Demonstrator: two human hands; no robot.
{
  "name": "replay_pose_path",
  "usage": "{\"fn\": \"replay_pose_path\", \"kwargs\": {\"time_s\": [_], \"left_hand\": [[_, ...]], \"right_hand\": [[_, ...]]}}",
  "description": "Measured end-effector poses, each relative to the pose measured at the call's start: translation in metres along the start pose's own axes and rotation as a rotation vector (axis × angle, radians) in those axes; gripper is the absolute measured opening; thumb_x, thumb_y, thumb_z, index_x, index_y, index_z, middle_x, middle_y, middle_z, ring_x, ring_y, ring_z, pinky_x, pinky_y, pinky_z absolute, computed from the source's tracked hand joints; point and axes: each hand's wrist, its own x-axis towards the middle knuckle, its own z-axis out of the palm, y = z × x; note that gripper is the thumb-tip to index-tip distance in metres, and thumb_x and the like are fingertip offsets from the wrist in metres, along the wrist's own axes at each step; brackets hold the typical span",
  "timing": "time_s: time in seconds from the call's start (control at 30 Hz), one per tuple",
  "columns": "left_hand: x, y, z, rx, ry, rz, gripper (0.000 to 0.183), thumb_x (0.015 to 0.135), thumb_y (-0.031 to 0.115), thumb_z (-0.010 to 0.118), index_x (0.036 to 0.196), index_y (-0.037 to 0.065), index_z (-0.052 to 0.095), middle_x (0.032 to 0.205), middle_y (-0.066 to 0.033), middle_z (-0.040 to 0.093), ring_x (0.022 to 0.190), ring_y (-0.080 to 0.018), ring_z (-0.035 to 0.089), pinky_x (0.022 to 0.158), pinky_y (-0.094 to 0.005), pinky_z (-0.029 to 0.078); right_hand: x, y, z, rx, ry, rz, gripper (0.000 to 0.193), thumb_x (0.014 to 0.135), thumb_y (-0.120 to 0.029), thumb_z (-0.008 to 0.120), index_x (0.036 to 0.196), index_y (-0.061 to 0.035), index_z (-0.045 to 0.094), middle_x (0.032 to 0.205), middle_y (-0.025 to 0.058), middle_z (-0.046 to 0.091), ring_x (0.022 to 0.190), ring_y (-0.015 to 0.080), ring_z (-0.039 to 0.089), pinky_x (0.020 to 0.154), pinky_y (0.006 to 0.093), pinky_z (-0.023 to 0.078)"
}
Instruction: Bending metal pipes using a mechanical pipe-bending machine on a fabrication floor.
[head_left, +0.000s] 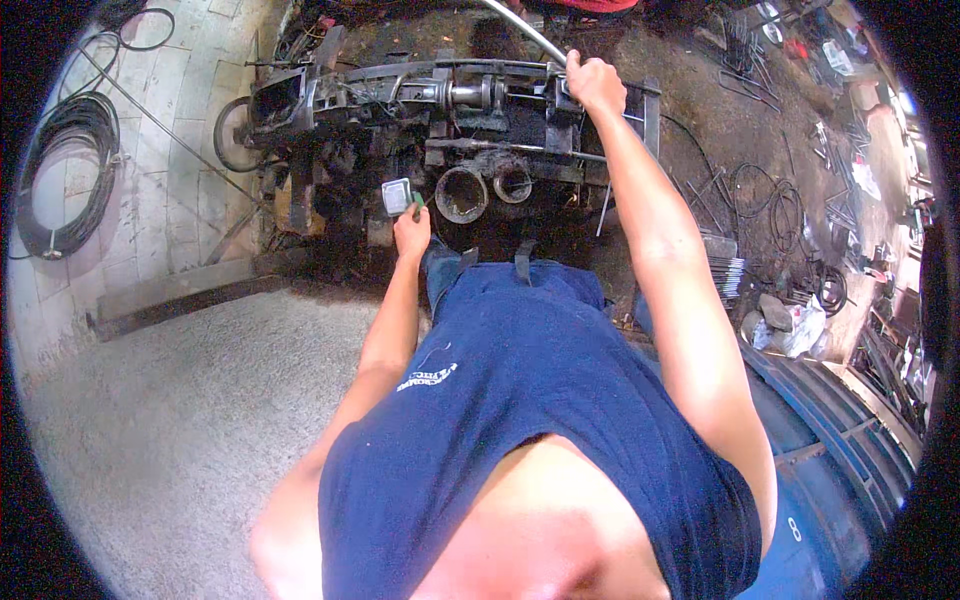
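A long, silvery, round metal rod [525,32] is grasped near its end by the clenched right hand [597,85], extending ahead and leftward of it. A small green piece [417,207] is touched by the left hand [411,234]; whether it is gripped cannot be told. A pale grey square box [396,196] is seen just beyond those fingers.
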Motion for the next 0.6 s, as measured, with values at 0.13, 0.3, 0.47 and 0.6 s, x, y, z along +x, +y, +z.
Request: {"fn": "replay_pose_path", "kwargs": {"time_s": [0.13, 0.3, 0.47, 0.6], "left_hand": [[-0.001, -0.001, -0.002, 0.002, 0.032, 0.020, 0.045, 0.087, 0.034, 0.057, 0.115, 0.000, 0.063, 0.095, -0.0258, 0.067, 0.093, -0.0365, 0.066, 0.084, -0.0416, 0.050], [0.000, 0.004, -0.003, 0.004, -0.004, -0.005, 0.045, 0.087, 0.033, 0.057, 0.116, 0.000, 0.063, 0.095, -0.0254, 0.067, 0.094, -0.0364, 0.066, 0.084, -0.0416, 0.050], [-0.001, 0.001, -0.001, -0.009, 0.019, 0.002, 0.044, 0.087, 0.033, 0.058, 0.116, 0.001, 0.063, 0.094, -0.0257, 0.067, 0.093, -0.0364, 0.066, 0.084, -0.0420, 0.050], [0.001, 0.003, -0.002, 0.000, -0.005, -0.003, 0.043, 0.087, 0.034, 0.058, 0.116, 0.002, 0.063, 0.094, -0.0254, 0.067, 0.094, -0.0367, 0.066, 0.084, -0.0423, 0.050]], "right_hand": [[-0.001, 0.000, -0.004, 0.012, -0.024, 0.015, 0.065, 0.089, -0.056, 0.038, 0.103, -0.0007, 0.068, 0.107, 0.0247, 0.065, 0.102, 0.0395, 0.063, 0.090, 0.0470, 0.048], [0.001, 0.000, 0.002, -0.013, 0.001, 0.020, 0.063, 0.089, -0.055, 0.039, 0.102, -0.0014, 0.069, 0.104, 0.0234, 0.066, 0.099, 0.0380, 0.064, 0.088, 0.0467, 0.050], [-0.004, -0.008, 0.000, -0.020, -0.016, -0.001, 0.063, 0.089, -0.055, 0.038, 0.102, -0.0016, 0.069, 0.103, 0.0226, 0.067, 0.098, 0.0377, 0.065, 0.087, 0.0457, 0.050], [-0.005, -0.008, -0.002, -0.018, -0.026, 0.024, 0.063, 0.089, -0.055, 0.038, 0.102, -0.0018, 0.069, 0.104, 0.0222, 0.067, 0.099, 0.0375, 0.065, 0.086, 0.0456, 0.050]]}}
